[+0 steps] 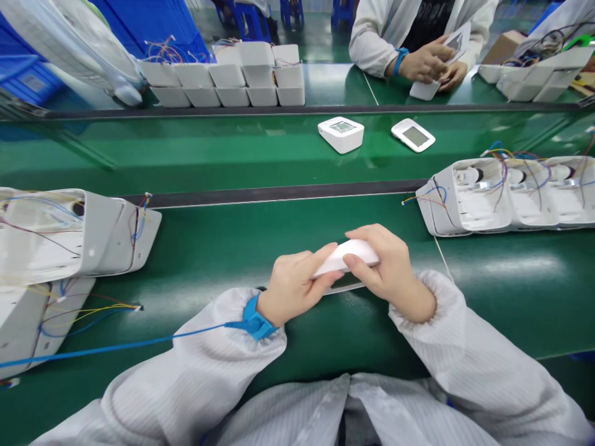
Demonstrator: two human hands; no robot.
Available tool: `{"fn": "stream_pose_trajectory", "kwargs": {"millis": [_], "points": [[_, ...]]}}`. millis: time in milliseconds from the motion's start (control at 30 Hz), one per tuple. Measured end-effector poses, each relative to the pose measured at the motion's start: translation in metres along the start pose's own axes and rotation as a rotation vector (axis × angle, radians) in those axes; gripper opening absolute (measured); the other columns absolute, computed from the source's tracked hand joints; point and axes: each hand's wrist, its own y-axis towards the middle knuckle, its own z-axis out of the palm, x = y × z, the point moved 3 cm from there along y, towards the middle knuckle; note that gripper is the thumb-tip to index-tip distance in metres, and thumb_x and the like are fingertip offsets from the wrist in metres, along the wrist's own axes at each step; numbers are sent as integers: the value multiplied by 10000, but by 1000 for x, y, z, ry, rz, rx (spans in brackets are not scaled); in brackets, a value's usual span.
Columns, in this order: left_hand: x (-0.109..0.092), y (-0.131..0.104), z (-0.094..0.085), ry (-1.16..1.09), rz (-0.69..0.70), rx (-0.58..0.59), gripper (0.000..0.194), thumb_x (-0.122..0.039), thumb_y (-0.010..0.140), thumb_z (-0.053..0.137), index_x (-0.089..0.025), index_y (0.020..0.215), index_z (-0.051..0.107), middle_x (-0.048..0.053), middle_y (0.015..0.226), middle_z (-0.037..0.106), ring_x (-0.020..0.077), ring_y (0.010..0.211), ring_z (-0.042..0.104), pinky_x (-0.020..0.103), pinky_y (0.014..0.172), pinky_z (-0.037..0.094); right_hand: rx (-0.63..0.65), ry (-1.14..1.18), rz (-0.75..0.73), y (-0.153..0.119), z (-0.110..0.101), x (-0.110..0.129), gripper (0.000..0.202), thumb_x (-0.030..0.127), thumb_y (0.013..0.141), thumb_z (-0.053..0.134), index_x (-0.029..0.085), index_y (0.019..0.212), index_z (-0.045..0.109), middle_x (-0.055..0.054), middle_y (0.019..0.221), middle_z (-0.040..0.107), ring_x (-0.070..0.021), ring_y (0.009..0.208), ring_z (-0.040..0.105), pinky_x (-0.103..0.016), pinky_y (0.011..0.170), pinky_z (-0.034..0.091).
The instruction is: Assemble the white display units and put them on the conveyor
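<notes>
White casing lies between both hands' fingers.

Housings on bench at left, more housings right, two display units on strip beyond

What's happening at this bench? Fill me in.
The left hand and right hand grip a white casing together above the green work surface. Open white housings with loose wires stand to the right. Across the bench, a co-worker handles a white panel.
</notes>
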Motion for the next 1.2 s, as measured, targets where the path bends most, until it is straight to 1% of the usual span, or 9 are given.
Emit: {"fn": "stream_pose_trajectory", "kwargs": {"millis": [167,367,500,633,733,800,867,1067,1200], "points": [[-10,-2,1,54,80,-28,386,-404,975,492,-119,1191,637,-15,570,621,112,478,578,237,483,398,0,-27,-101,1,-4,-1,413,586,900,552,190,885,670,-64,814,722,-197,738,671,-330,661,521],[-9,-6,3,7,76,-35,405,-382,950,533,-125,1250,621,-10,583,631,122,493,587,235,497,423,19,-42,-91,3,-6,-1,455,628,892,532,195,856,666,-58,786,718,-192,706,661,-327,633,504],[2,-4,6,-127,-76,10,373,-384,943,543,-164,1221,658,21,731,735,136,607,668,234,593,507,42,30,-2,2,-2,-4,403,561,946,484,204,966,672,-66,882,728,-208,803,674,-352,713,527],[17,-1,11,-374,-428,-13,353,-401,952,529,-162,1138,710,76,1082,766,192,934,728,265,802,564,54,11,142,0,6,-11,575,596,950,447,172,1331,526,-143,1224,664,-275,1086,644,-429,878,525],[21,-3,15,-472,-620,-41,388,-444,944,533,-150,1104,730,77,1089,764,207,958,720,274,810,567,183,-101,208,2,9,-15,638,670,914,457,155,1276,561,-148,1136,696,-306,999,670,-439,827,525],[18,-6,17,-510,-631,-16,398,-448,949,521,-158,1135,720,64,1067,767,193,901,718,263,758,563,270,-120,213,4,9,-17,599,694,889,488,176,1160,616,-106,1010,727,-280,864,689,-393,744,521],[15,-8,17,-520,-610,3,385,-428,964,500,-177,1175,703,47,1057,765,174,858,709,251,724,550,287,-111,186,7,7,-19,578,696,874,516,182,1116,623,-83,971,730,-259,819,689,-361,711,509],[22,-6,17,-515,-580,-15,377,-446,941,536,-186,1155,705,59,1101,755,207,941,706,302,796,560,198,9,140,4,11,-31,516,599,918,521,182,1212,597,-102,1083,709,-250,942,672,-374,819,521],[34,-4,19,-641,-699,-88,441,-524,926,531,-163,1097,716,96,1092,753,225,949,707,330,799,569,128,336,277,1,19,-40,612,603,927,488,193,1382,495,-128,1236,663,-257,1078,651,-430,916,523]]}}
